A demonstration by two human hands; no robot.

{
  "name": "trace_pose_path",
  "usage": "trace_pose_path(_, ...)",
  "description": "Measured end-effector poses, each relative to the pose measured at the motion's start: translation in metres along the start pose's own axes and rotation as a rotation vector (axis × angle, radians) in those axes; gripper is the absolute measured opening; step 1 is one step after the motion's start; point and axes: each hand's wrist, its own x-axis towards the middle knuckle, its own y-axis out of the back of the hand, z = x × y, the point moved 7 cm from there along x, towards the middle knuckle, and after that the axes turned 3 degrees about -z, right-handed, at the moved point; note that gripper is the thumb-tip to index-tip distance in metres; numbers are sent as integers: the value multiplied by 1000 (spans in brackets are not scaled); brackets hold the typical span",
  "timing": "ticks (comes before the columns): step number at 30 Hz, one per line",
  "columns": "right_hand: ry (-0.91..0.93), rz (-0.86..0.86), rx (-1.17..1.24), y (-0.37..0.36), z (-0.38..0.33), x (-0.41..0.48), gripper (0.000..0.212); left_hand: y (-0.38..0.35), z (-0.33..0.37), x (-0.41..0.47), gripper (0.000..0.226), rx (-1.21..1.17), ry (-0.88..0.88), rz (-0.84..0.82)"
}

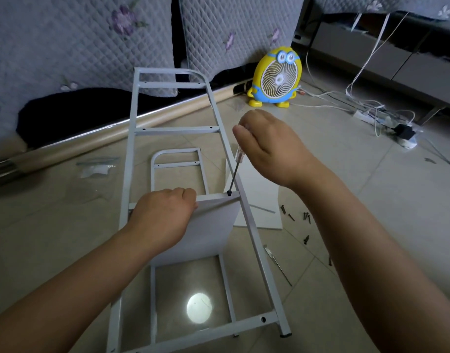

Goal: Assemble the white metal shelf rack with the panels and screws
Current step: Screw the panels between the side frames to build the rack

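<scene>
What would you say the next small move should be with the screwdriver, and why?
Probably turn the screwdriver with the right hand to drive the black screw down: its tip sits on that screw at a corner of the white panel, which the left hand grips against the frame.

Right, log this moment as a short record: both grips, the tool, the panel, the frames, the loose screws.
left grip: holds the top edge of the white panel
right grip: curled round the screwdriver handle
tool tip: on a black screw at the panel's upper right corner
side frame: white, panel held against it
second frame: lower, seen through the first
loose screws: on the floor, right of the frames
</scene>
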Motion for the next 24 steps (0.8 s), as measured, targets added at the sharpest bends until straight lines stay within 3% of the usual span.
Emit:
trace_pose_path(4,-12,-193,426,-5,8,-4,13,-1,-1,0,22,-22,-3,-13)
trace_pose_path(8,-38,-203,583,2,14,-6,14,-3,-2,-1,33,-67,-3,1)
trace_pose_path(14,-24,71,140,2,3,6,43,-4,0,-1,25,-55,-22,-17)
trace_pose_path(16,-43,176,-14,4,-3,6,38,-4,0,-1,27,-48,-18,-18)
trace_pose_path(19,-215,79,-278,5,4,13,40,-4,0,-2,32,-43,-15,1)
trace_pose_path(21,-225,54,-339,5,6,14,43,-4,0,-2,32,-45,-23,15)
trace_pose_path(24,-61,-78,-78,-9,-2,11,34,-3,1,-3,33,-39,-27,32)
